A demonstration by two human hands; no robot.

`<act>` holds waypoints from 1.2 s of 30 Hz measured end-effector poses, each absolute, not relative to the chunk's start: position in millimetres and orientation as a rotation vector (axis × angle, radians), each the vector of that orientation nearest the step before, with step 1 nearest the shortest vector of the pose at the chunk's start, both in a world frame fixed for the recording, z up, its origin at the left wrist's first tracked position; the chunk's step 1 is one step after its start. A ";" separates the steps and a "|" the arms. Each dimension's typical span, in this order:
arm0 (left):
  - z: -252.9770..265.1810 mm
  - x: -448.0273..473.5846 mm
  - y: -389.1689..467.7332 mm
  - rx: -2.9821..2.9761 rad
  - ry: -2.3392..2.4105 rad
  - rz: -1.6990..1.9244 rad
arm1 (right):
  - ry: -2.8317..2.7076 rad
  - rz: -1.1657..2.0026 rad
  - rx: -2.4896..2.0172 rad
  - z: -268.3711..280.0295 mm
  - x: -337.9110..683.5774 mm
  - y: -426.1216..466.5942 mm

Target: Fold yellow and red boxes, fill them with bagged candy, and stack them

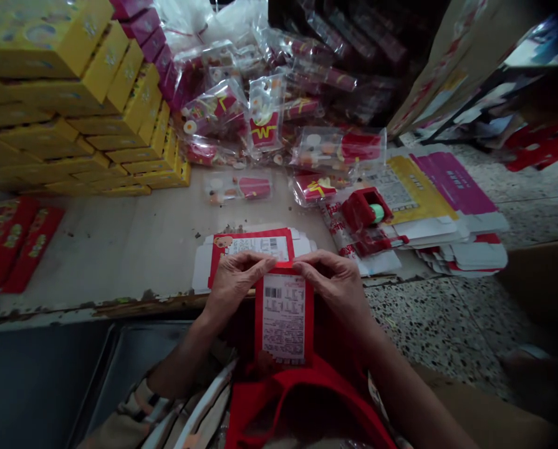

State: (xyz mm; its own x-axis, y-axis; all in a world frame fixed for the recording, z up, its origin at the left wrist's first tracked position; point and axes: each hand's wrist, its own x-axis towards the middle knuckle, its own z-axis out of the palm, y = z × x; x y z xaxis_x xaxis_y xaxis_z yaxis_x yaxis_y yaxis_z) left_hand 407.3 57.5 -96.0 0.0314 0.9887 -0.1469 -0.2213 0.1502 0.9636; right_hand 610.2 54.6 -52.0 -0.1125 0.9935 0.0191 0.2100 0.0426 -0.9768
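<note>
Between my hands is a red carton with a white printed label and barcode, its lower end against my red apron. My left hand pinches the carton's top edge at its left side. At the right end of that same edge, my right hand pinches too, thumb and forefinger together. Just beyond my fingers, a flat red-and-white carton with a label lies on the table's front edge, partly hidden by my hands.
Yellow boxes are stacked at left, above red boxes. Clear packets pile up at the back. To the right sit a red tape dispenser and flat yellow and purple cartons. The table has a worn front edge.
</note>
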 end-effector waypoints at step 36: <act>-47.3 448.6 55.5 1.293 1.163 1.473 | -1.488 0.952 -1.672 0.0 752.5 114.2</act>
State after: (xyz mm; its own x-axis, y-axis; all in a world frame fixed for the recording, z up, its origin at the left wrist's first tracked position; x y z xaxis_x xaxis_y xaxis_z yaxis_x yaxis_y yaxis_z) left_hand 448.6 55.5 -47.3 -0.1197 0.9686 0.2177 -0.0129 -0.2208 0.9752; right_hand 752.5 114.2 0.0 0.0725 0.9946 -0.0745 0.4846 -0.1004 -0.8690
